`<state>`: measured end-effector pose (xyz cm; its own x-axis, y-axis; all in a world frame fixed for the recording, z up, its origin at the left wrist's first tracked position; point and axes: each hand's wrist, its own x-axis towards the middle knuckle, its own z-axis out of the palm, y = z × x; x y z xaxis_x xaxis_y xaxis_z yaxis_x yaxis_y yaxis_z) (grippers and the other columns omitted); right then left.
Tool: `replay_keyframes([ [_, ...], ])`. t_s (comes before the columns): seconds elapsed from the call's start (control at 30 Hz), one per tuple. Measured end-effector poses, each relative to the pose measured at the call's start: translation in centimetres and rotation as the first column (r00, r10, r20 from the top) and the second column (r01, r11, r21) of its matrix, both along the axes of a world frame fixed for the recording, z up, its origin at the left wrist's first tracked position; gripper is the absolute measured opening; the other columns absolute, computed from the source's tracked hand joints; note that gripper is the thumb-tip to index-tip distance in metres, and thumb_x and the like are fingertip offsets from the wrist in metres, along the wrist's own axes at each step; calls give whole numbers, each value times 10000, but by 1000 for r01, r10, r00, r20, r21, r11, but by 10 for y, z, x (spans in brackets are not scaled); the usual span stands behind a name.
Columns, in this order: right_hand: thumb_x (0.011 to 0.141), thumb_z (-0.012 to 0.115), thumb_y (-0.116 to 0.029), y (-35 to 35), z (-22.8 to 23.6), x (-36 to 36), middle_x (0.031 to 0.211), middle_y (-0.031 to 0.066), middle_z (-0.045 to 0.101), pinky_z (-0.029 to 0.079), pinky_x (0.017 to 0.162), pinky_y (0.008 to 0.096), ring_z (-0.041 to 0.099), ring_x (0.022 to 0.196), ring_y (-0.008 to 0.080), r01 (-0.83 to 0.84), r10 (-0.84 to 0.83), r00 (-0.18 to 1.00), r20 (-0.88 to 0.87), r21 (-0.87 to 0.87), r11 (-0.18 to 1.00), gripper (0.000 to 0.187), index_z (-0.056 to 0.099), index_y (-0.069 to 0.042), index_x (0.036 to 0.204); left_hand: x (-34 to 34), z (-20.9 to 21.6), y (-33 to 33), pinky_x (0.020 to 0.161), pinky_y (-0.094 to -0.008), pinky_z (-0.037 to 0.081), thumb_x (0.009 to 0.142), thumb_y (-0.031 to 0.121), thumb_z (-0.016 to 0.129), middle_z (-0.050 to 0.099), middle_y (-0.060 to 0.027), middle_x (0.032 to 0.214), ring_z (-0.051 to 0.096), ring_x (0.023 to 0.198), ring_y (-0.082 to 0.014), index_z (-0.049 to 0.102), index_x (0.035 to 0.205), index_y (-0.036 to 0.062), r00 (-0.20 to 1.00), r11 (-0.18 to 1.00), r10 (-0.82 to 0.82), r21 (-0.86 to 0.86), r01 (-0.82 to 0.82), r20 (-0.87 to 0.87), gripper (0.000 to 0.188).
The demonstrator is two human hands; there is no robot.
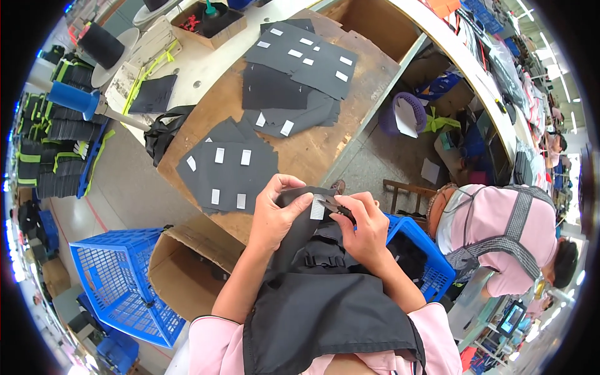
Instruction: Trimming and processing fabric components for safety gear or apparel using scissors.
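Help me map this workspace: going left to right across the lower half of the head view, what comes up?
Blue plastic crate → open cardboard box → left hand → white label → right hand → co-worker in pink.

labels | your left hand (272, 215) and right hand (365, 228) pinch a small white rectangular label (317, 207) on the dark fabric piece (300, 231); more white labels (229, 156) dot the black pieces on the worktop (300, 153) | boxes | open brown carton (187, 265) below the worktop's near edge; shallow cardboard box (215, 25) at top
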<state>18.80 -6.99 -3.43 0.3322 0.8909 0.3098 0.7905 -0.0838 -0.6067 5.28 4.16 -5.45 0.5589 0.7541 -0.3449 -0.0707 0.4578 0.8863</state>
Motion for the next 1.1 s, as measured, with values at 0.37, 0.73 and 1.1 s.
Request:
replay_keyframes([
  [0.37, 683, 692, -28, 8, -2, -3, 782, 80, 579, 440, 562, 328, 567, 651, 257, -49, 49, 999, 4, 64, 997, 245, 613, -76, 910, -10, 3, 3, 725, -233, 478, 778, 40, 673, 626, -34, 924, 583, 793, -98, 608, 1027, 23, 1000, 1000, -26, -5, 26, 9, 258],
  [0.73, 626, 658, -15, 14, -4, 32, 749, 65, 461, 349, 553, 293, 448, 629, 184, -421, 299, 855, -424, -231, 877, 173, 590, 17, 782, -17, 2, -1, 667, -386, 438, 847, 13, 505, 595, -162, 825, 586, 778, -317, 502, 934, 57, 970, 823, -128, 523, 220, -206, 98],
  [1.1, 714, 654, -44, 13, -9, 20, 562, 103, 475, 395, 506, 284, 463, 514, 134, -234, 109, 915, -388, -293, 927, 141, 527, 17, 713, -19, -12, -8, 784, -265, 427, 788, 332, 691, 600, -38, 910, 549, 861, -126, 566, 1054, 49, 901, 873, -432, 231, 430, -43, 408],
])
